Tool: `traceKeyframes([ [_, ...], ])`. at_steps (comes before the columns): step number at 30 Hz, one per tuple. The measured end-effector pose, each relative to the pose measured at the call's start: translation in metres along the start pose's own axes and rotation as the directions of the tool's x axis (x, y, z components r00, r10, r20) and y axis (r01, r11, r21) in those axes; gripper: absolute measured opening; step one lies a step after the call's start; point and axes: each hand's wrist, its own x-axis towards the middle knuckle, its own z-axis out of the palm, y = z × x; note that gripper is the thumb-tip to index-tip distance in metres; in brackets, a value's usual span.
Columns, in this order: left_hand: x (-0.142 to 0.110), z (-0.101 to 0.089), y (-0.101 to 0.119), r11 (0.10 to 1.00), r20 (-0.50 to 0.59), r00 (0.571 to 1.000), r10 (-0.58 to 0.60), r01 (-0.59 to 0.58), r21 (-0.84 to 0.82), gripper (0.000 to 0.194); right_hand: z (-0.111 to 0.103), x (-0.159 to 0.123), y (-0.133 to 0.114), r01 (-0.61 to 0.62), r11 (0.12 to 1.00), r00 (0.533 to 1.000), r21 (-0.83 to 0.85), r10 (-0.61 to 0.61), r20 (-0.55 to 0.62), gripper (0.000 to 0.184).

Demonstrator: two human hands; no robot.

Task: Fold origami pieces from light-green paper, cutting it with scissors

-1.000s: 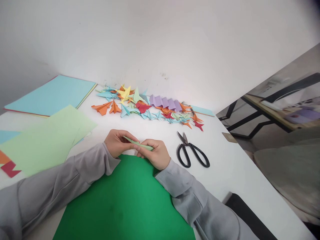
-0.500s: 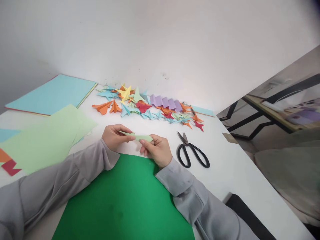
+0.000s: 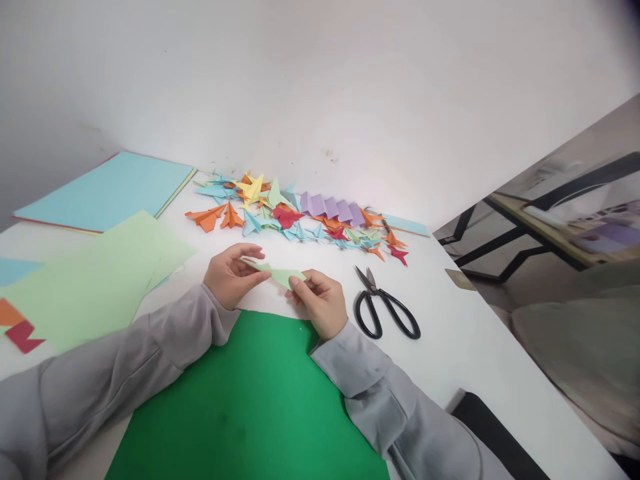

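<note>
A small folded piece of light green paper (image 3: 280, 275) is held in the air between my hands, just beyond the far edge of a green sheet (image 3: 250, 393). My left hand (image 3: 233, 273) has its thumb against the paper's left end, with the index finger lifted a little above it. At the right end, my right hand (image 3: 323, 300) pinches the paper between thumb and fingers. Some of its fingers are hidden behind the paper. Black-handled scissors (image 3: 373, 293) lie to the right of my right hand, blades slightly parted and pointing away.
Several small folded paper shapes (image 3: 287, 217) and a purple pleated strip (image 3: 333, 208) lie along the wall. Blue sheets (image 3: 115, 190) are stacked at the back left, with light green sheets (image 3: 100, 280) nearer. A black object (image 3: 493, 433) lies at the lower right.
My left index finger has risen off the paper, so more of the light green piece shows. My right thumb has shifted slightly right along it.
</note>
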Motion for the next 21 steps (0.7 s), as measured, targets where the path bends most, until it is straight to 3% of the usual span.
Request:
traceKeyframes([
  [3, 0.002, 0.0, 0.0, 0.996, -0.028, 1.0, -0.012, 0.01, -0.086, 0.058, 0.0, -0.003, 0.0, 0.033, 0.993, 0.987, -0.112, -0.015, 0.159, 0.028],
  [5, 0.002, -0.001, 0.0, 0.991, -0.007, 0.998, -0.061, 0.059, -0.119, 0.063, 0.002, -0.004, 0.0, 0.166, 0.957, 0.952, -0.24, -0.092, 0.291, 0.031],
  [9, 0.001, 0.001, -0.002, 0.986, 0.134, 0.983, -0.128, 0.141, -0.091, 0.041, 0.004, -0.005, -0.002, 0.435, 0.833, 0.858, -0.343, -0.268, 0.439, 0.035],
  [12, -0.001, 0.002, -0.003, 0.992, 0.236, 0.965, -0.112, 0.124, -0.037, 0.028, 0.004, -0.006, -0.005, 0.453, 0.826, 0.853, -0.336, -0.293, 0.432, 0.033],
  [15, -0.001, 0.001, -0.004, 0.998, 0.229, 0.972, -0.053, 0.044, 0.041, 0.021, 0.003, -0.011, -0.008, 0.516, 0.773, 0.849, -0.37, -0.405, 0.338, 0.033],
  [17, -0.001, 0.0, -0.006, 0.995, 0.227, 0.974, -0.01, -0.013, 0.098, 0.017, 0.003, -0.014, -0.01, 0.589, 0.663, 0.799, -0.462, -0.565, 0.207, 0.026],
  [19, -0.001, -0.001, -0.007, 0.981, 0.281, 0.959, 0.035, -0.087, 0.176, 0.014, 0.002, -0.015, -0.01, 0.614, 0.548, 0.717, -0.567, -0.689, 0.111, 0.012],
  [21, -0.002, -0.002, -0.008, 0.945, 0.355, 0.931, 0.083, -0.187, 0.27, 0.012, 0.003, -0.013, -0.008, 0.627, 0.477, 0.68, -0.615, -0.721, 0.134, 0.007],
])
